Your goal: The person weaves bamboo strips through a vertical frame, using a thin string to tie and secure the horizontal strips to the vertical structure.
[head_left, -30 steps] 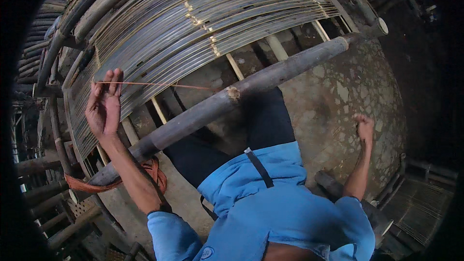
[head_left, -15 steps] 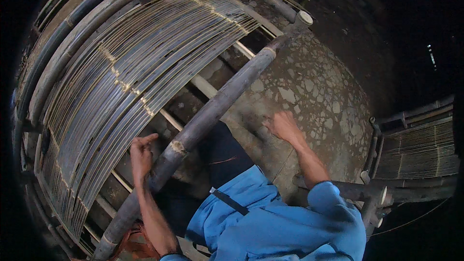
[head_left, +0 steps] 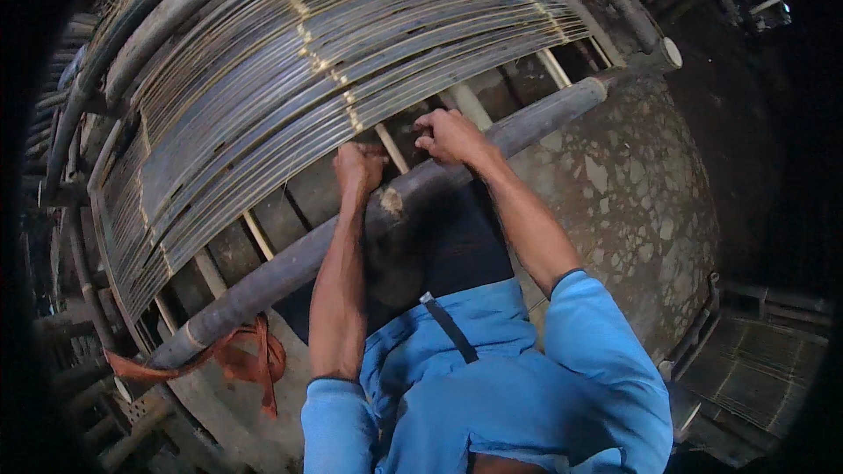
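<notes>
In front of me is a bamboo frame with a seat of long, thin bamboo strips point(head_left: 255, 114), bound crosswise by rows of pale lashing point(head_left: 323, 61). My left hand point(head_left: 358, 167) is closed at the near edge of the strips, beside a pale crosspiece point(head_left: 392, 148). My right hand point(head_left: 450, 136) is on the other side of that crosspiece, its fingers curled toward the left hand. Whatever the fingers pinch, if anything, is too small to make out. Both forearms reach over a thick dark bamboo pole point(head_left: 290, 268), the frame's near rail.
An orange cloth strip point(head_left: 250, 355) hangs from the rail's left end. Thick bamboo poles point(head_left: 132, 44) form the frame's far side. Stone-set floor point(head_left: 628, 197) lies to the right. Another slatted bamboo piece point(head_left: 746, 369) stands at the lower right.
My right hand has come from over the floor to the gap between rail and strips. My left hand has moved right, its extended finger now curled. The view has shifted.
</notes>
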Available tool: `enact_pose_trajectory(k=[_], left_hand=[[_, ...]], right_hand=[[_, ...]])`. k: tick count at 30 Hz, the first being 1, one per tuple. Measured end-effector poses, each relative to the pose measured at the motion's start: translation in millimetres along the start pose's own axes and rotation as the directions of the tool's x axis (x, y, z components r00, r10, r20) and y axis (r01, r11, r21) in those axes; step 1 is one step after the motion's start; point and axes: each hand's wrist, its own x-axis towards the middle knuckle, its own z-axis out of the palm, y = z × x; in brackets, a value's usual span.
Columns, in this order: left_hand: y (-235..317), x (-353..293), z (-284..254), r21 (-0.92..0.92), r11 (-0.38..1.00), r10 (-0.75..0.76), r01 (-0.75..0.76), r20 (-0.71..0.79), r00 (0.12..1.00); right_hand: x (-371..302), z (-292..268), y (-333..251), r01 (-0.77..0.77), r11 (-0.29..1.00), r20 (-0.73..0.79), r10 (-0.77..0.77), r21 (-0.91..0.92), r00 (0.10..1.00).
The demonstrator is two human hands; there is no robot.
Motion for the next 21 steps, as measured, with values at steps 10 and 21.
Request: enact_pose_trajectory(k=[10,21], left_hand=[[-30.7,34.2,38.3,-0.378,0.923,0.011,0.071,0.21,0.978],[-29.4,43.0,44.5,-0.583,0.804,0.072,0.118,0.293,0.953]], right_hand=[[18.3,12.0,1.5,-0.058,0.998,0.111,0.057,0.009,0.992],[44.2,21.0,19.8,-0.085,0.967,0.179,0.042,0.24,0.983]])
